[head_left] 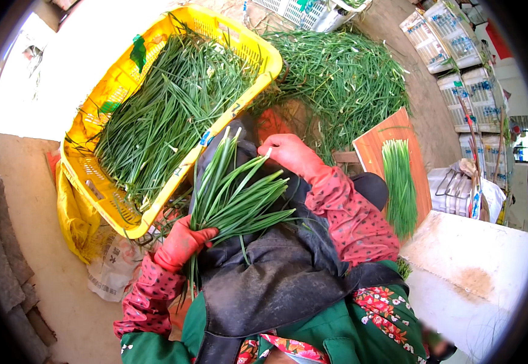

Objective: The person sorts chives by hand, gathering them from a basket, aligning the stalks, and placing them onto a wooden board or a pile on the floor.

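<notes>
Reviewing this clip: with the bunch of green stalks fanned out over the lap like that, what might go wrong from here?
1. The left hand grips the chive bunch only at its base; the fanned tips may slip loose onto the dark apron.
2. The right hand touches just one tip, so tugging might snap that stalk.
3. The yellow crate sits tilted and heaped; stalks could spill over its low edge.

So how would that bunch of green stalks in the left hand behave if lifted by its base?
Probably floppy: the bunch fans out loosely above the left hand. Likely light, since one hand holds it. Thin stalks may slip free.
</notes>
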Action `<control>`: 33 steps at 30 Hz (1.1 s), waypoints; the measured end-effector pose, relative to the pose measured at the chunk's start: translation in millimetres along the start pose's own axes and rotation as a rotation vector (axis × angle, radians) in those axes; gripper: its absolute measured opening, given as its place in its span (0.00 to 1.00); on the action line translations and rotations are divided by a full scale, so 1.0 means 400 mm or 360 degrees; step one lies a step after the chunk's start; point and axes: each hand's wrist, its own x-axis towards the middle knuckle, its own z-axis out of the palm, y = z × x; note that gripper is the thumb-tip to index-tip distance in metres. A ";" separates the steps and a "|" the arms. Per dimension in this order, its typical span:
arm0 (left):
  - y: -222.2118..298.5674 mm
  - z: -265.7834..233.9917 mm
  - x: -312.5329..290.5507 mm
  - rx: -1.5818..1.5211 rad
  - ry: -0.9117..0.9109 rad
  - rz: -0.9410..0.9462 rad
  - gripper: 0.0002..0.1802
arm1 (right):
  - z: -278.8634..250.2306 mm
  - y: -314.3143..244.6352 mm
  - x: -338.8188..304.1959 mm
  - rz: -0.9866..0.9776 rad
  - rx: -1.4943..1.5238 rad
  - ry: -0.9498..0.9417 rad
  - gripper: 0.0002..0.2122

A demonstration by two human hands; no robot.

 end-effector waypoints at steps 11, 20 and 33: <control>0.043 -0.009 -0.004 0.0224 -0.0105 -0.0050 0.09 | -0.171 -0.005 -0.086 -0.0364 0.1579 0.0031 0.11; 0.048 0.001 -0.002 0.0315 -0.0118 -0.0075 0.10 | 0.088 -0.058 -0.004 -0.0724 -0.0962 0.0589 0.10; 0.039 -0.010 0.010 0.0430 -0.0083 -0.0115 0.09 | 0.028 0.077 -0.068 0.0029 0.0147 -0.0136 0.16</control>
